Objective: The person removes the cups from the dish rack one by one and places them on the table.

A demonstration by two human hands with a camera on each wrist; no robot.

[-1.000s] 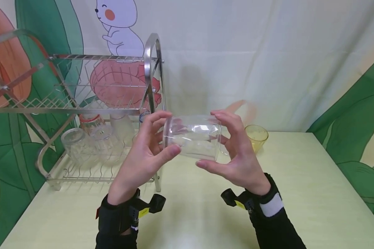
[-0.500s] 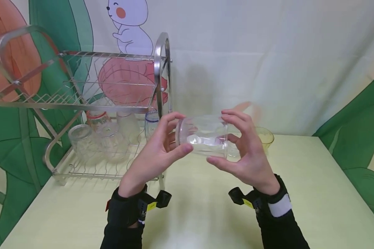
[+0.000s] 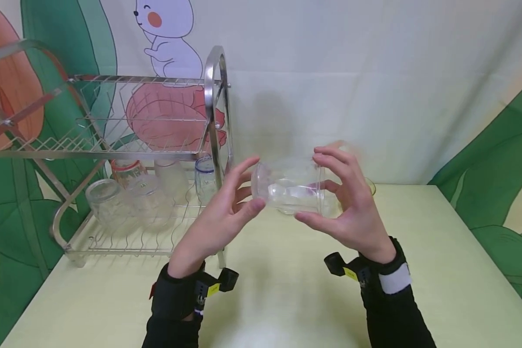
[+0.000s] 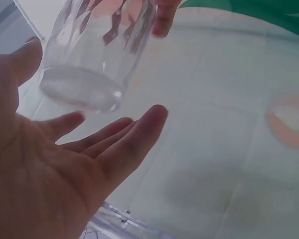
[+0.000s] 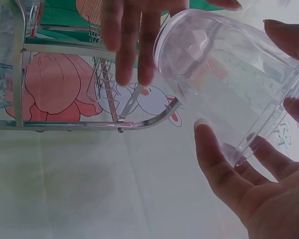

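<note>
Above the desk (image 3: 282,299), toward its back edge, a clear glass (image 3: 289,188) is held in the air, lying on its side. Its base points to the left and its mouth to the right. The right hand (image 3: 356,208) has the glass at the mouth end, with thumb and fingers curved around it. The left hand (image 3: 217,224) is spread wide just beside the base, thumb apart from the fingers, and has hold of nothing. Near the left back corner of the desk stands a two-tier metal dish rack (image 3: 156,155). On its lower tier are several glasses, among them a red-rimmed glass (image 3: 128,170), a frosted glass (image 3: 171,180) and a blue-rimmed glass (image 3: 206,178). Behind the right hand, a yellowish glass (image 3: 371,186) is mostly hidden.
</note>
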